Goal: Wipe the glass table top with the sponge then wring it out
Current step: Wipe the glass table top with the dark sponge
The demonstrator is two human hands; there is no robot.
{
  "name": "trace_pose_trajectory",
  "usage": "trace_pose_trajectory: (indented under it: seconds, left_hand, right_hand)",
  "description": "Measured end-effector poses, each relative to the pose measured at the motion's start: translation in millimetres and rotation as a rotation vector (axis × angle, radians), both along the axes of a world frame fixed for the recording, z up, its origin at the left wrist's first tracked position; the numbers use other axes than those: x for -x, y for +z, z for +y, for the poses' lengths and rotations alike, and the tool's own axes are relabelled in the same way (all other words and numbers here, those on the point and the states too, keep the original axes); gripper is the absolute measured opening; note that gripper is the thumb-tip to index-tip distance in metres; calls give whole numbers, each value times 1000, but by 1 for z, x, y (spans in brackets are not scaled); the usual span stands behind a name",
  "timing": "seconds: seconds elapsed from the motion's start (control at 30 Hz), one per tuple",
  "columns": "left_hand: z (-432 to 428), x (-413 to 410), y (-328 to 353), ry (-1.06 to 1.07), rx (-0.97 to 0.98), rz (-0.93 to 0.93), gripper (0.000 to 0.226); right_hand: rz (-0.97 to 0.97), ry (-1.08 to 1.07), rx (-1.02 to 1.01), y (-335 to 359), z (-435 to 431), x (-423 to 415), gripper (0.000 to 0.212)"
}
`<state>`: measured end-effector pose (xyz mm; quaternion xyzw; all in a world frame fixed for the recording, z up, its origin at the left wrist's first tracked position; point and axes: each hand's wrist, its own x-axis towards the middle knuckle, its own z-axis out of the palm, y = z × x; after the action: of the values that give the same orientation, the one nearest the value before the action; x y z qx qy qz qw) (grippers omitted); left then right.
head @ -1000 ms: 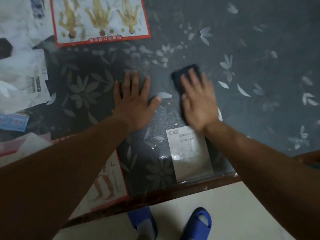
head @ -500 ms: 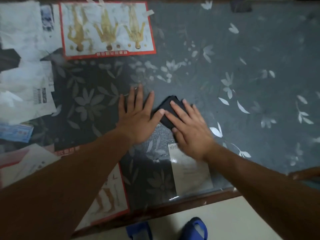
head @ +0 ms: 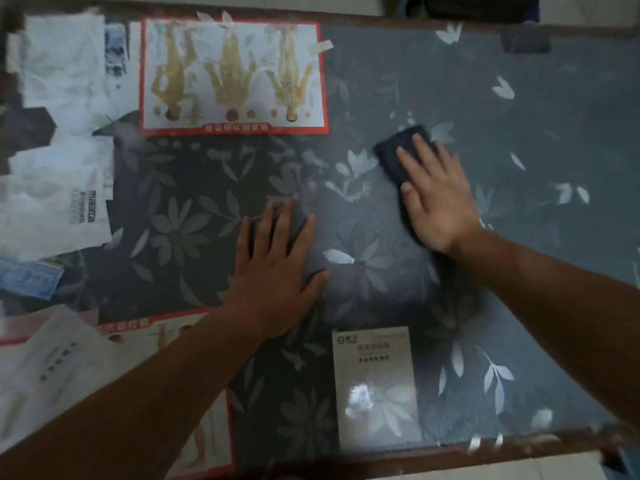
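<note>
Wiping in hand; wringing not yet begun.

The right hand (head: 438,199) lies flat on the dark sponge (head: 398,150), fingers spread, pressing it to the glass surface (head: 536,237) right of centre; that grip is a flat press, not a closed hold. The left hand (head: 273,271) rests open and empty on the glass, bracing. Next likely calls for sweeping the sponge over unwiped glass, then lifting it in both hands to squeeze. A poster (head: 232,77), papers (head: 52,150) and a booklet (head: 377,386) seem to lie under the glass, so nothing blocks the stroke.
</note>
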<state>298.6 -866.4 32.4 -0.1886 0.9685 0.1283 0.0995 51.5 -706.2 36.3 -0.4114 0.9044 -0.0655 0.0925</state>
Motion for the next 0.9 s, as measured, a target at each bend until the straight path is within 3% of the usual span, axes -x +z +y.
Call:
trace_pose_trajectory:
  seconds: [0.07, 0.13, 0.2, 0.3, 0.37, 0.43, 0.57, 0.63, 0.73, 0.8, 0.9]
  left_hand:
    - [-1, 1, 4, 28, -37, 46, 76]
    - [-7, 7, 8, 54, -55, 97, 72]
    - [-21, 23, 8, 61, -29, 131, 76]
    - [-58, 61, 3, 124, 59, 172, 78]
    - [-86, 87, 1, 171, 95, 146, 79]
    - [-109, 109, -2, 182, 107, 102, 81]
    - [-127, 130, -10, 164, 121, 82, 79]
    - [-128, 130, -12, 167, 116, 75, 78]
    - [-128, 129, -11, 170, 109, 75, 77]
    - [-128, 129, -10, 159, 117, 83, 76]
    - [-127, 129, -12, 161, 134, 84, 76]
  right_hand:
    - [-28, -320, 20, 0, -27, 37, 59]
    - [-30, -452, 18, 0, -58, 47, 60]
    - [30, -284, 46, -2, -70, 25, 61]
    - [35, 215, 33, -5, -45, -22, 60]
    - [-1, 371, -15, -4, -33, -6, 59]
    - [31, 233, -4, -4, -42, 40, 61]
    - [-34, -268, 16, -2, -83, 96, 59]
    - [-2, -215, 31, -3, -89, 68, 60]
    - [7, 225, 47, -3, -65, 24, 60]
    - [-16, 391, 1, 0, -57, 44, 59]
    - [9, 110, -16, 1, -86, 114, 62]
